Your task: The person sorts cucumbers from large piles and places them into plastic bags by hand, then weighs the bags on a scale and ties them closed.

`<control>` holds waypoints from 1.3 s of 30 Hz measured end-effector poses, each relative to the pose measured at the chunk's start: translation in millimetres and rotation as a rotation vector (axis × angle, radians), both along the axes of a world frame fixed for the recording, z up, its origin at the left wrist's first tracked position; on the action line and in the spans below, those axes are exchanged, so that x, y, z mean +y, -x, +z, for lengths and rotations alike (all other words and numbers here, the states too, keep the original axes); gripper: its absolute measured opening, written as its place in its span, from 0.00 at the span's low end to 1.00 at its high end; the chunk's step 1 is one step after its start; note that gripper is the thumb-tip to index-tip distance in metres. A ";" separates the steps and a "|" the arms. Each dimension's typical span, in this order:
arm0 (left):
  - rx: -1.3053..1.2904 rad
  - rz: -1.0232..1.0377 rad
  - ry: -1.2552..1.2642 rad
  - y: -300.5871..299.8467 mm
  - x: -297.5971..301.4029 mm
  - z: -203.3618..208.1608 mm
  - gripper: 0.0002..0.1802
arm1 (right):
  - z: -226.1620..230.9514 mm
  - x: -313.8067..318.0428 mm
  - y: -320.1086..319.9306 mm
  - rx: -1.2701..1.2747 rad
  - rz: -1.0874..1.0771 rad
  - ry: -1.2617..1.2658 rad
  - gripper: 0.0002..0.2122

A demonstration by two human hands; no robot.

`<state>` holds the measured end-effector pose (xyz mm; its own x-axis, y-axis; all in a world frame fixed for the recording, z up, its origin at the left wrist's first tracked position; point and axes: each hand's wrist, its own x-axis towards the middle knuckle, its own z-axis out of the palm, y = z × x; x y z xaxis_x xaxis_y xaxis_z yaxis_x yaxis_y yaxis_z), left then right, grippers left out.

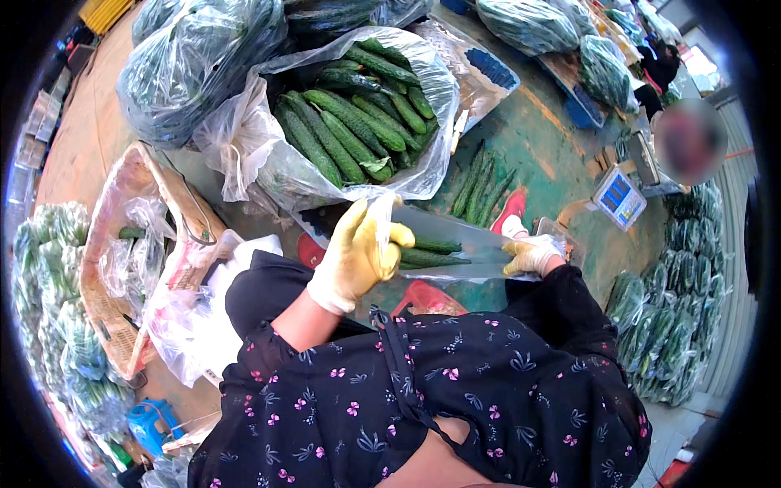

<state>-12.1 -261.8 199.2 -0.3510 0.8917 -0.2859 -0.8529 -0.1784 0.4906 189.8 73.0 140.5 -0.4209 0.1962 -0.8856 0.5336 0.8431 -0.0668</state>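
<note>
A large plastic sack [236, 154], heaped with green cucumbers [358, 134], is seen beyond a smaller clear bag [484, 244], which is held stretched between 2 gloved hands in front of the body. The bag's left edge is pinched by the fingers of the left hand [358, 256]; its right end is gripped by those of the right hand [529, 256]. 2 smaller-looking cucumbers [435, 259] are visible at the bag, though whether inside or behind cannot be told. The bag could be torn by overpulling, or collapsed by a slipped grip.

No writing is legible, even on the blue display [620, 198].
</note>
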 end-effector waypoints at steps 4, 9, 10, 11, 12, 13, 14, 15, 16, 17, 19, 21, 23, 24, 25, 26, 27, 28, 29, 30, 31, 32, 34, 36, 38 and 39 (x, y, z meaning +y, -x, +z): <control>-0.064 -0.095 0.214 4.8 18.4 -36.8 0.28 | 25.6 -19.3 40.2 0.165 0.022 0.223 0.26; -0.141 -0.219 0.173 -0.9 29.5 -37.2 0.27 | 56.4 -62.2 163.8 0.739 -0.292 0.585 0.14; -0.148 -0.216 0.169 2.2 30.9 -39.1 0.28 | 39.4 -63.1 190.0 0.874 -0.185 0.477 0.15; -0.154 -0.214 0.165 4.9 32.0 -40.9 0.28 | 18.3 -61.1 215.6 0.975 -0.097 0.367 0.17; -0.158 -0.241 0.160 8.5 34.7 -37.9 0.29 | -8.3 -59.1 239.6 1.006 -0.044 0.217 0.21; -0.159 -0.274 0.153 11.9 37.6 -34.6 0.30 | -18.4 -67.9 270.2 1.067 0.218 -0.157 0.25; -0.092 -0.264 0.163 12.7 36.8 -32.5 0.37 | -25.7 -73.7 288.5 0.936 0.232 -0.239 0.27; -0.026 -0.259 0.171 13.4 36.7 -31.6 0.44 | -36.3 -77.8 297.7 0.905 0.248 -0.318 0.28; -0.039 -0.254 0.175 14.4 36.8 -31.8 0.41 | -41.5 -82.7 306.1 0.903 0.264 -0.362 0.28; -0.052 -0.252 0.177 15.3 37.0 -32.5 0.38 | -45.0 -84.2 311.9 0.900 0.277 -0.408 0.28; -0.061 -0.243 0.185 16.2 36.4 -31.8 0.36 | -49.6 -76.9 316.8 0.912 0.281 -0.300 0.29; -0.049 -0.242 0.197 16.0 35.8 -30.2 0.36 | -45.2 -65.4 317.3 0.898 0.191 -0.153 0.29; -0.050 -0.242 0.188 16.5 36.4 -31.8 0.36 | -45.5 -35.7 313.7 0.933 0.086 0.189 0.27; -0.053 -0.236 0.187 16.0 35.5 -31.5 0.36 | -37.6 -33.2 308.0 0.732 -0.343 0.481 0.27; -0.056 -0.235 0.188 16.3 35.7 -30.5 0.38 | -28.8 -30.0 296.4 0.763 -0.491 0.628 0.20; -0.058 -0.235 0.189 16.8 35.2 -29.5 0.40 | -32.7 -21.8 286.0 0.718 -0.650 0.806 0.17; -0.061 -0.244 0.188 16.5 35.6 -28.8 0.42 | -38.5 -11.8 271.8 0.671 -0.814 0.979 0.14; -0.062 -0.235 0.186 16.5 35.7 -30.2 0.40 | -36.4 -10.4 257.9 0.637 -0.841 1.205 0.12; -0.053 -0.236 0.192 15.8 36.3 -29.9 0.40 | -34.8 -10.3 240.2 0.620 -0.876 1.309 0.17; -0.078 -0.238 0.183 15.4 36.8 -32.6 0.38 | -32.5 -12.6 224.7 0.611 -0.926 1.390 0.19; -0.102 -0.232 0.178 14.8 36.3 -36.1 0.36 | -27.4 -19.3 212.9 0.594 -0.968 1.479 0.21; -0.112 -0.209 0.187 13.1 35.2 -36.8 0.35 | -21.0 -24.8 199.4 0.592 -0.976 1.556 0.26; -0.115 -0.185 0.197 11.0 34.4 -30.3 0.33 | -11.1 -35.7 172.4 0.667 -0.934 1.620 0.34; -0.104 -0.169 0.203 9.9 33.0 -28.2 0.31 | 3.1 -55.9 147.8 0.728 -1.005 1.612 0.38; -0.118 -0.167 0.179 7.2 32.8 -34.6 0.33 | 10.8 -78.4 133.0 0.733 -0.883 1.652 0.38; -0.120 -0.155 0.157 6.1 31.6 -33.7 0.34 | 18.5 -89.4 125.0 0.701 -0.898 1.609 0.38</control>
<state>-18.2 -230.3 165.5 -0.1686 0.8734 -0.4568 -0.9178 0.0299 0.3958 64.8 -16.5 159.0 -0.9700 -0.1622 -0.1813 0.2433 -0.6551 -0.7153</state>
